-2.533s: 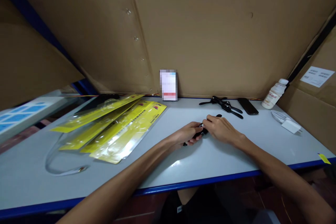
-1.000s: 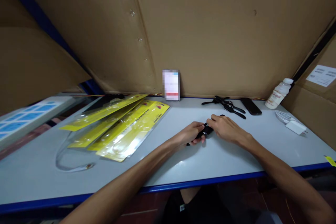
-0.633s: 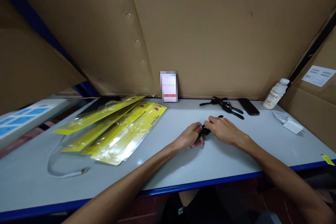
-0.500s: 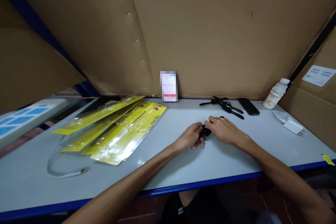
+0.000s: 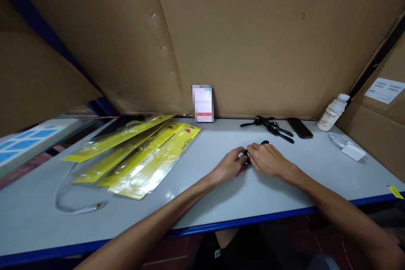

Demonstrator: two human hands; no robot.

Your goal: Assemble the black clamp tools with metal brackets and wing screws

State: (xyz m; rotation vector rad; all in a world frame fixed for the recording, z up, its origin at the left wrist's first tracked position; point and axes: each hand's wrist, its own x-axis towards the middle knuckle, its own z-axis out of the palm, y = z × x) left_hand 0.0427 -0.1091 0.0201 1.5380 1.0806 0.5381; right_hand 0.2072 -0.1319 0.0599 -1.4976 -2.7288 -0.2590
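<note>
Over the middle right of the table, my left hand (image 5: 231, 163) and my right hand (image 5: 268, 160) are both closed on a black spokeshave (image 5: 247, 158). One dark handle end sticks out beyond the right fingers, and most of the tool's body is hidden by the hands. The left thumb and fingers pinch its near side, while the right fingers curl over its top. Just behind lies a small pile of black spokeshaves (image 5: 271, 127), crossed over each other and untouched.
Yellow blister packs (image 5: 158, 156) fan out at the left, beside a white cable (image 5: 80, 210). A lit phone (image 5: 204, 103) leans on the cardboard wall. Towards the right are a dark phone (image 5: 300, 128), a white bottle (image 5: 333, 114) and a charger (image 5: 353, 152).
My right fingers have shifted and curled further over the spokeshave, and the tool has turned slightly so more of its far handle shows. The left hand stays nearly in place.
</note>
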